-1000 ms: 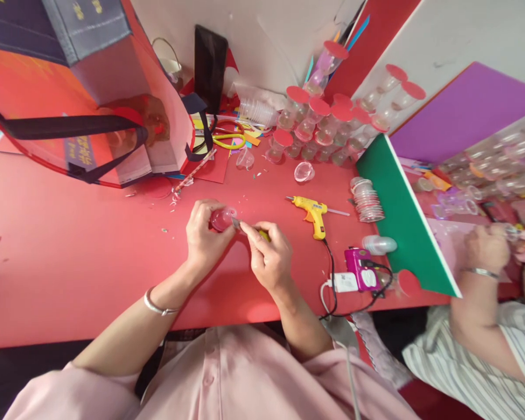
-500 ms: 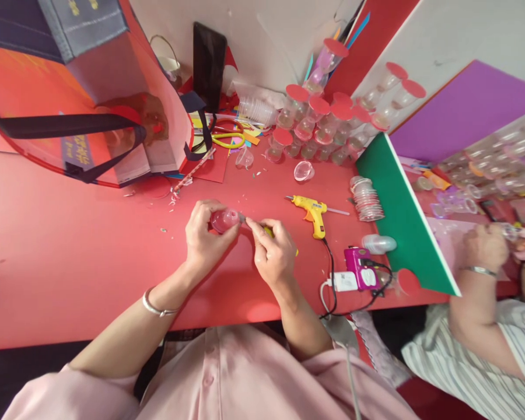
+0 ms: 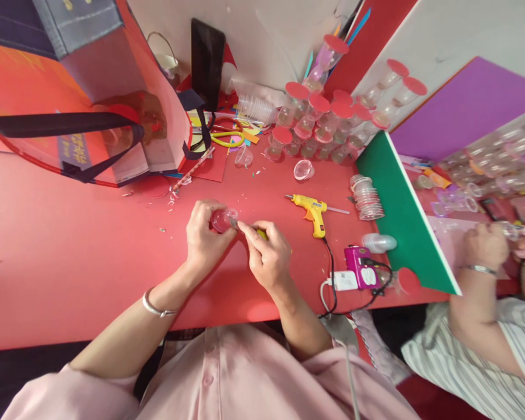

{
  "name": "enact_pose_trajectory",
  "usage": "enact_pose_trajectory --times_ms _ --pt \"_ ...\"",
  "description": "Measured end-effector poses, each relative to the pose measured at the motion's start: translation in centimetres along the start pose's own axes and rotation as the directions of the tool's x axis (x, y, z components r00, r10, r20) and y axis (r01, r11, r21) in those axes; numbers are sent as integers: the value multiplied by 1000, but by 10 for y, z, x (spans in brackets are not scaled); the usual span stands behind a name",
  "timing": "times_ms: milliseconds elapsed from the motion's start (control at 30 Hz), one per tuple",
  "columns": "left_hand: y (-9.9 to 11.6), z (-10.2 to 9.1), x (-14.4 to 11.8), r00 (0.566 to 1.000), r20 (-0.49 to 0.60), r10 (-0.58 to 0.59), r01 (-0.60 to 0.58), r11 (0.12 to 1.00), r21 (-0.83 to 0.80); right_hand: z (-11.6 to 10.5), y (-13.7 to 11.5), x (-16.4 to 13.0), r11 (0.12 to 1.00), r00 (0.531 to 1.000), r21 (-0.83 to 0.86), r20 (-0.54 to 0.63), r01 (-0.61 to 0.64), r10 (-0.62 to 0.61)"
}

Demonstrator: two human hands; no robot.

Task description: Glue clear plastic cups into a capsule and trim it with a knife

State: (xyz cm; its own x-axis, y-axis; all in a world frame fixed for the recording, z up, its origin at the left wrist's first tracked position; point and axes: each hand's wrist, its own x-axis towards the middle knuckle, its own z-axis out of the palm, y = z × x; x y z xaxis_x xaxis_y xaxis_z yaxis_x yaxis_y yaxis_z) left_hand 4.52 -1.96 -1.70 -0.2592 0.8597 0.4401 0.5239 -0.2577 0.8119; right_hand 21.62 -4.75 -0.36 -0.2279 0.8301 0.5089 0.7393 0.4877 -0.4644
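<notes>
Cup [image 3: 222, 220], small and clear plastic, lies on its side in the left hand [image 3: 205, 233], just above the counter [image 3: 70, 251] near the middle of its front edge. The left fingers are clenched around it, mouth toward the right hand [image 3: 266, 254]. The right fingers pinch a yellow-handled blade [image 3: 245, 228], tip touching the cup's rim. The blade's long axis points left.

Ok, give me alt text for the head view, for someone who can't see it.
Over a red table, the left hand grips a small clear cup while the right hand holds a thin yellow-handled tool against it. A yellow glue gun lies to the right.
</notes>
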Motion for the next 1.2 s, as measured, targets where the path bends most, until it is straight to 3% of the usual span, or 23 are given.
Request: enact_pose_trajectory --times_ms 433,600,700,867,1067,1200 --pt "3 -2 1 999 -28 18 -20 999 -47 1 4 -1 999 1000 36 -14 -11 11" --pt "5 -4 1 998 -61 -2 -7 990 -138 -1 14 -1 998 995 -25 -90 -54 51" --pt "3 -3 0 999 -31 -37 31 984 -177 -1 16 -1 996 984 40 -160 -76 82" --pt "-3 2 -3 993 75 -96 110 971 -212 0 4 -1 994 998 102 -62 -28 34" --pt "-2 0 -3 995 54 -88 96 981 -167 0 -1 1 1000 1000 28 -13 -12 13" --pt "1 -3 -1 999 25 -41 44 990 -134 -1 9 2 999 999 -47 -50 -12 10"
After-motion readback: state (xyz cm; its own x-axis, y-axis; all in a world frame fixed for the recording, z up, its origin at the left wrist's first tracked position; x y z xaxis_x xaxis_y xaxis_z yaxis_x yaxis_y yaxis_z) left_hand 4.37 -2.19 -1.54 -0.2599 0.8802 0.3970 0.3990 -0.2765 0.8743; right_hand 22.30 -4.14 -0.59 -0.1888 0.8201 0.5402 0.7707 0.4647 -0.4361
